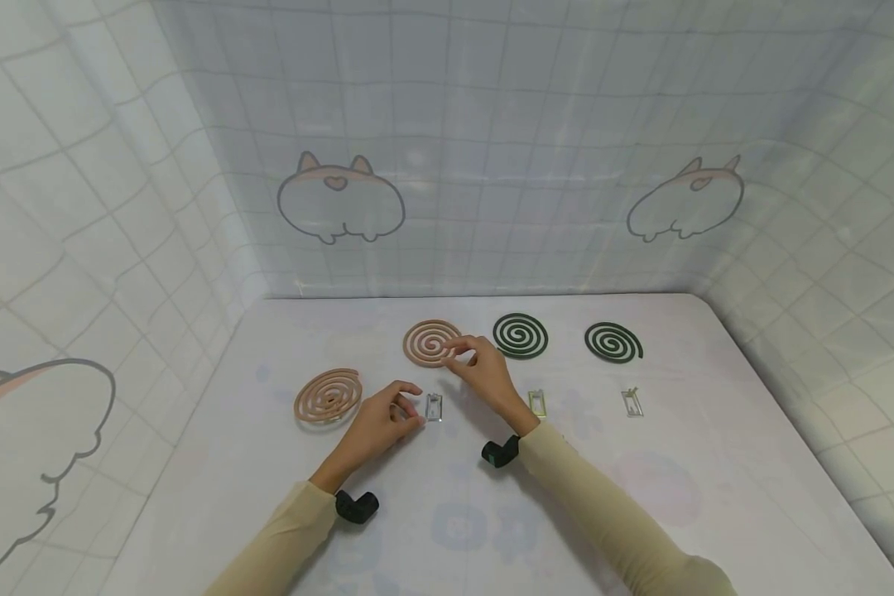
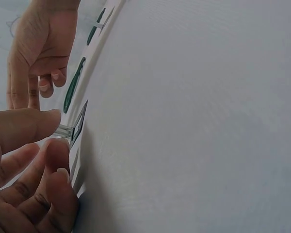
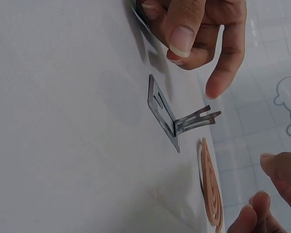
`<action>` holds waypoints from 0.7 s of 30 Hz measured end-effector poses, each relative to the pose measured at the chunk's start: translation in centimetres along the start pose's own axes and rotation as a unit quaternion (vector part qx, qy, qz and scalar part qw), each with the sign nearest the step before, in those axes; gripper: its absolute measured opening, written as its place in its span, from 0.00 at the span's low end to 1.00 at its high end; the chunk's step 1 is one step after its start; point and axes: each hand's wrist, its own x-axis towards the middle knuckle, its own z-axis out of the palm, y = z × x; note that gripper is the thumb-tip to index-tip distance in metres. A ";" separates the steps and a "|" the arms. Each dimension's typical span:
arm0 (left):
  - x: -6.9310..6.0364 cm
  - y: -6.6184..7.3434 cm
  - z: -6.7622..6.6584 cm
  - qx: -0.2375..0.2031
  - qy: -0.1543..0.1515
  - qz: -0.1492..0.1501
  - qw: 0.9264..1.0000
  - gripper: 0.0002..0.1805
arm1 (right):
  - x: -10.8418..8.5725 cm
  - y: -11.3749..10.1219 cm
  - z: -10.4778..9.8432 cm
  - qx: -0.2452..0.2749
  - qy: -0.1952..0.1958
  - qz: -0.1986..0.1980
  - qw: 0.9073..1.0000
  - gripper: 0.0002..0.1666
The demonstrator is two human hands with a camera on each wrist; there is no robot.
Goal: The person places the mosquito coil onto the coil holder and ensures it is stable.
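Observation:
A small metal coil stand with an upright prong stands on the white surface. Just left of it is my left hand, thumb and fingers apart. In the right wrist view a gap shows between that hand and the stand. My right hand hovers by the right edge of a brown mosquito coil, nothing visible between its fingers. In the right wrist view its fingertips stay apart from that coil. Left of my left hand, another brown coil sits slightly raised and tilted.
Two green mosquito coils lie flat at the back right. Nearer me are a yellowish stand and another metal stand. A patterned curtain rises behind the table's far edge and along both sides.

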 end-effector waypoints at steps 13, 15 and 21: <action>0.5 0.2 -0.1 -0.009 -0.011 -0.010 1.000 0.24 | 0.5 0.3 0.3 -0.002 0.004 0.021 1.000 0.18; 0.7 0.1 -0.1 -0.008 -0.011 -0.010 1.000 0.24 | 0.6 0.3 0.3 -0.004 0.004 0.023 1.000 0.19; 0.9 0.0 0.0 -0.001 -0.012 -0.019 1.000 0.23 | 1.1 0.5 0.5 -0.001 0.002 0.032 0.999 0.20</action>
